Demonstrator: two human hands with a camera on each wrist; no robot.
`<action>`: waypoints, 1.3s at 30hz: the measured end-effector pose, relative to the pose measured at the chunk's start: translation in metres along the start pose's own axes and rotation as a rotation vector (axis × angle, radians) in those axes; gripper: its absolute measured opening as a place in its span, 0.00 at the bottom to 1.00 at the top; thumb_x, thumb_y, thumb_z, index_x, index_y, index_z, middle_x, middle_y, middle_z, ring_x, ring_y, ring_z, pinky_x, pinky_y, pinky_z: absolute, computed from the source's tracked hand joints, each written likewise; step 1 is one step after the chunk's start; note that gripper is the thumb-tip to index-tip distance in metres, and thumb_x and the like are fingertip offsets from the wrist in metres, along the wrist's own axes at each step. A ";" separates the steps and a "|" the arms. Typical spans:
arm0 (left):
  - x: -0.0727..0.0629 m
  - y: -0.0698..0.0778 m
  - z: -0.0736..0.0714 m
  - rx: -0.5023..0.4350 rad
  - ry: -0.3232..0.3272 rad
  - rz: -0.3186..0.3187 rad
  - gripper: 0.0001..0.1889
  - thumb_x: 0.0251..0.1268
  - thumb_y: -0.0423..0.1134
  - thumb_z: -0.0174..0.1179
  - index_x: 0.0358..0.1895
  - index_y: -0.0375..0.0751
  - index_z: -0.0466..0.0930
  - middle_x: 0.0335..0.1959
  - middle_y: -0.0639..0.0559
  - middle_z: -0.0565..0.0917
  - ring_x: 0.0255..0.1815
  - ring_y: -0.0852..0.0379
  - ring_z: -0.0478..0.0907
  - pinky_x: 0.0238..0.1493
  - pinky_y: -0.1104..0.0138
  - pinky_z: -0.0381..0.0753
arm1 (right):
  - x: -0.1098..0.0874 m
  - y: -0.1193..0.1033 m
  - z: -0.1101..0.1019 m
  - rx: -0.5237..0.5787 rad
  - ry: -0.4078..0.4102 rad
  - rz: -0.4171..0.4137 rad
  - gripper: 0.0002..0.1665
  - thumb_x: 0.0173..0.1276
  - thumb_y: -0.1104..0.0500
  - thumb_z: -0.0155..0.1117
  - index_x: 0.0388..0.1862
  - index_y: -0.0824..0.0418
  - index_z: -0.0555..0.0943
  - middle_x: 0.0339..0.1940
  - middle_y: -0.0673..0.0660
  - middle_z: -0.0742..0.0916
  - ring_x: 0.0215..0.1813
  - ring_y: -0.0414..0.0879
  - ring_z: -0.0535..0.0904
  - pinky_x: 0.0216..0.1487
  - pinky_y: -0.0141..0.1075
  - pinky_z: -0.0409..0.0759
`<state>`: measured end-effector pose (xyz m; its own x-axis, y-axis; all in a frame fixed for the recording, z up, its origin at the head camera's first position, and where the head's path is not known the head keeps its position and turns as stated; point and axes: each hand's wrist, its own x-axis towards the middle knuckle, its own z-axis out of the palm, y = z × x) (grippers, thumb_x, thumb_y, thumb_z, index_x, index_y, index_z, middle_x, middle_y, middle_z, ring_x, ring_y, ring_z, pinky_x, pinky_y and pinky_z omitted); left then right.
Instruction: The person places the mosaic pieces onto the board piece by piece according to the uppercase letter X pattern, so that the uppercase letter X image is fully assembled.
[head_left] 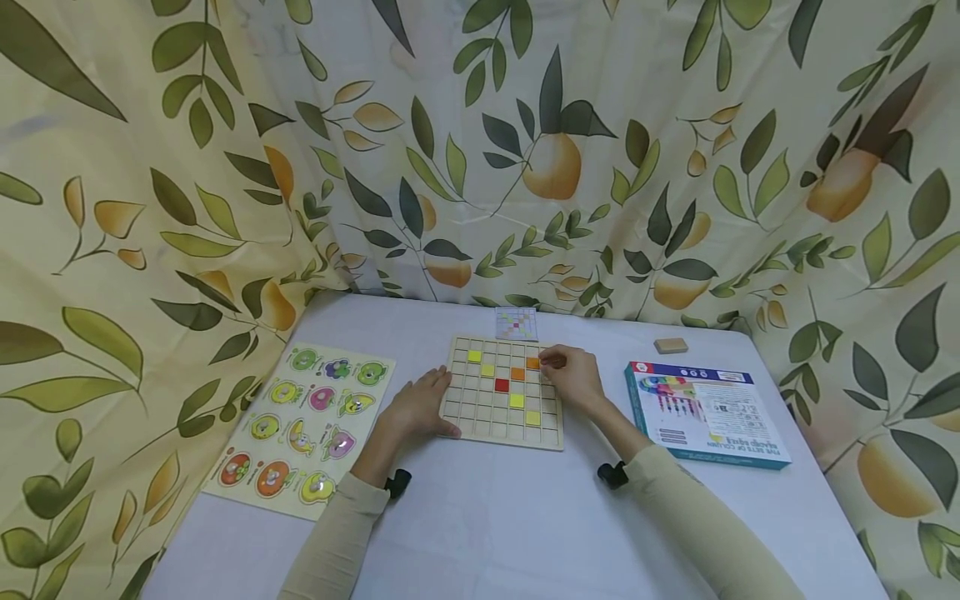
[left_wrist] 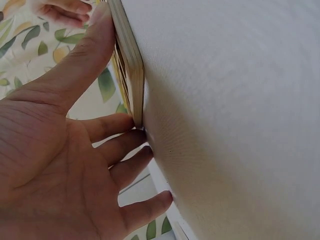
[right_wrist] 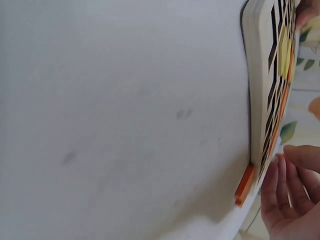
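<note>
A wooden grid board [head_left: 465, 408] lies on the table with yellow tiles [head_left: 517, 401], a red tile [head_left: 502, 385] and orange tiles [head_left: 518, 374] in its cells. My left hand [head_left: 420, 404] rests against the board's left side, fingers spread; in the left wrist view the thumb lies along one edge while the fingertips touch near a corner. At the far right part of the board, my right hand [head_left: 576, 379] pinches what looks like an orange tile, mostly hidden by the fingertips. Another orange tile [right_wrist: 244, 185] leans by the board's edge in the right wrist view.
A patterned card [head_left: 517, 323] lies just beyond the board. To the left is a fruit puzzle sheet [head_left: 281, 425]. On the right sit a blue-edged box [head_left: 705, 414] and a small wooden block [head_left: 671, 345]. A leaf-print curtain [head_left: 480, 167] surrounds the table.
</note>
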<state>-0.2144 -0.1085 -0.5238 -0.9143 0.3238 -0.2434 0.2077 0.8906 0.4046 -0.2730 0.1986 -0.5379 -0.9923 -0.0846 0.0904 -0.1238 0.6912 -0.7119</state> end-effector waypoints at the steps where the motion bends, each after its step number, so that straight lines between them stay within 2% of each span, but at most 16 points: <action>1: 0.000 0.000 0.000 -0.001 0.000 0.001 0.62 0.47 0.57 0.82 0.83 0.37 0.56 0.85 0.42 0.55 0.86 0.44 0.50 0.82 0.43 0.53 | -0.001 0.001 -0.002 -0.002 0.003 0.004 0.11 0.71 0.65 0.69 0.51 0.61 0.89 0.45 0.56 0.90 0.48 0.51 0.85 0.51 0.46 0.85; 11: 0.001 0.000 -0.001 -0.006 -0.009 -0.008 0.62 0.47 0.57 0.82 0.83 0.38 0.57 0.85 0.43 0.55 0.86 0.44 0.50 0.82 0.43 0.53 | -0.005 0.020 -0.019 -0.056 0.012 0.019 0.12 0.70 0.65 0.69 0.51 0.63 0.88 0.43 0.58 0.90 0.47 0.53 0.84 0.47 0.44 0.83; 18: 0.002 0.000 0.000 -0.003 -0.012 -0.014 0.62 0.47 0.57 0.82 0.83 0.38 0.56 0.85 0.44 0.55 0.86 0.45 0.49 0.82 0.43 0.53 | -0.014 0.032 -0.026 -0.099 -0.041 0.031 0.14 0.68 0.64 0.71 0.53 0.64 0.87 0.45 0.59 0.90 0.46 0.53 0.83 0.48 0.45 0.84; 27: 0.003 0.000 0.001 0.006 -0.011 -0.018 0.62 0.47 0.57 0.82 0.83 0.39 0.56 0.85 0.43 0.55 0.86 0.45 0.50 0.82 0.44 0.53 | -0.027 0.037 -0.031 -0.167 -0.071 -0.036 0.18 0.66 0.66 0.72 0.55 0.61 0.88 0.49 0.59 0.90 0.49 0.54 0.83 0.52 0.50 0.84; 30: 0.002 0.001 0.001 0.003 -0.014 -0.022 0.62 0.47 0.57 0.82 0.83 0.39 0.56 0.85 0.43 0.55 0.86 0.45 0.50 0.82 0.44 0.53 | -0.029 0.036 -0.032 -0.168 -0.087 -0.044 0.19 0.66 0.66 0.72 0.56 0.61 0.88 0.52 0.60 0.90 0.52 0.55 0.84 0.56 0.52 0.84; 34: 0.001 0.002 -0.001 -0.005 -0.014 -0.023 0.62 0.47 0.57 0.82 0.83 0.39 0.56 0.85 0.43 0.55 0.86 0.44 0.50 0.82 0.44 0.53 | -0.029 0.035 -0.033 -0.150 -0.120 -0.008 0.20 0.66 0.65 0.73 0.57 0.62 0.86 0.54 0.60 0.89 0.55 0.55 0.83 0.59 0.51 0.84; 39: 0.001 0.002 -0.001 -0.002 -0.010 -0.023 0.62 0.47 0.57 0.82 0.83 0.39 0.56 0.85 0.43 0.55 0.86 0.44 0.50 0.82 0.43 0.53 | -0.028 0.036 -0.034 -0.128 -0.126 0.009 0.21 0.66 0.65 0.74 0.58 0.63 0.85 0.53 0.61 0.89 0.53 0.55 0.84 0.57 0.50 0.85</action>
<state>-0.2155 -0.1065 -0.5224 -0.9154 0.3064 -0.2612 0.1860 0.8972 0.4006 -0.2498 0.2507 -0.5426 -0.9869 -0.1613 -0.0091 -0.1214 0.7773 -0.6173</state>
